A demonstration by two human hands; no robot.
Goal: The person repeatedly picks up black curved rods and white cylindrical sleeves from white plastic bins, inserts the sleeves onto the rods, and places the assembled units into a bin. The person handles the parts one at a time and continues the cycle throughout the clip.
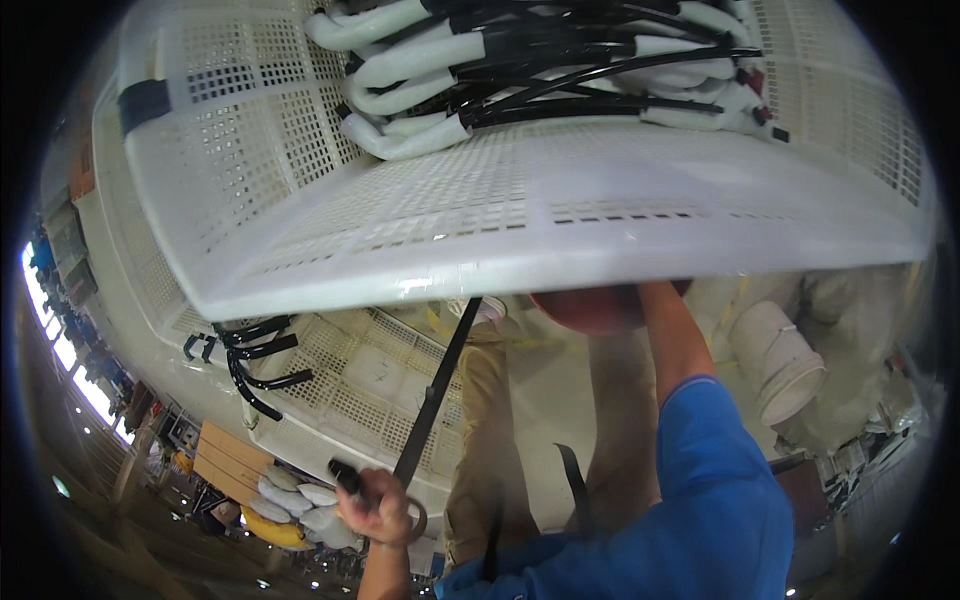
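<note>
My left hand (378,508) is at the lower left, its fingers closed round a short black tubular piece (345,474) whose dark end sticks out past the thumb side. A brown ring (419,521) shows beside that wrist; whether it is worn or held I cannot tell. My right forearm (672,330) reaches forward under the rim of a large white perforated crate (560,265), into or over a red-brown bowl-like container (590,312). The crate's rim hides my right hand. Inside the crate lie several black hoses (560,98) with white foam-like sleeves (415,68).
Several bent black hoses (262,362) hang over the edge of a lower cream perforated crate (365,385) at left. A long black strip (435,400) slants down close to my left hand. A white bucket (775,362) lies tilted at right. Pale bundles (300,497) sit lower left.
</note>
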